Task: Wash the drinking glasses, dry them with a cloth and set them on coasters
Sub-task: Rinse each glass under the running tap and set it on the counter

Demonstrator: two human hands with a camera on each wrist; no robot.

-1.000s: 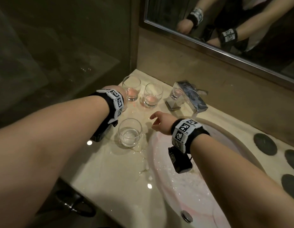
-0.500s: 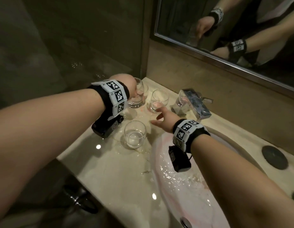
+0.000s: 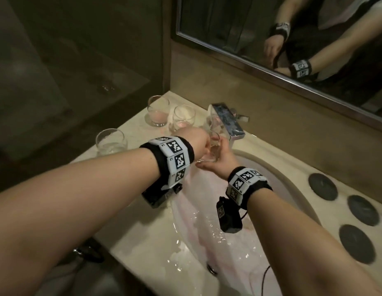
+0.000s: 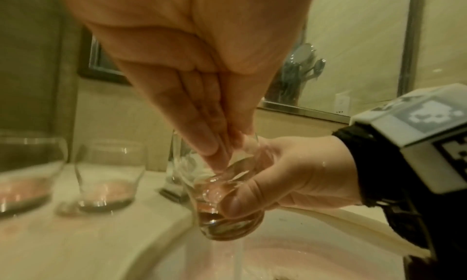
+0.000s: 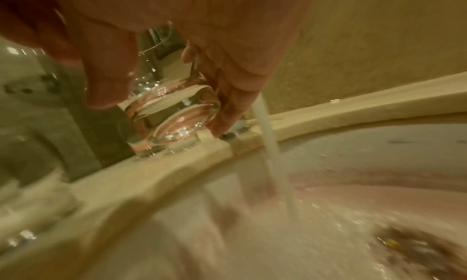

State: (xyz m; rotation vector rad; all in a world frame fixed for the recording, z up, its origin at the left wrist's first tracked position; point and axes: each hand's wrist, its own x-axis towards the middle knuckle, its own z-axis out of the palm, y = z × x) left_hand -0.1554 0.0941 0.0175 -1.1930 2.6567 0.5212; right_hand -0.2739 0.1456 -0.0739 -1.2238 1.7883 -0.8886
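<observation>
My right hand (image 3: 221, 162) grips a clear drinking glass (image 3: 212, 151) around its lower part, above the back rim of the sink (image 3: 277, 174) and just below the tap (image 3: 228, 122). The glass (image 4: 227, 220) is tilted, with a little water in its base. My left hand (image 3: 196, 138) comes from above with straight fingers (image 4: 209, 144) held together, their tips inside the glass's mouth. In the right wrist view the glass (image 5: 171, 120) sits between my thumb and fingers. Water (image 5: 269, 144) runs from the tap into the basin beside the glass.
Two glasses with pink residue (image 3: 158, 112) (image 3: 183, 117) stand at the counter's back left corner, and a clear glass (image 3: 111, 142) stands nearer on the left. Dark round coasters (image 3: 322, 186) lie on the counter to the right. The basin is wet. A mirror (image 3: 271, 50) hangs behind.
My left hand has moved right from the back glasses to the sink. My right hand, open before, now holds a glass under the tap, with the left fingers in it.
</observation>
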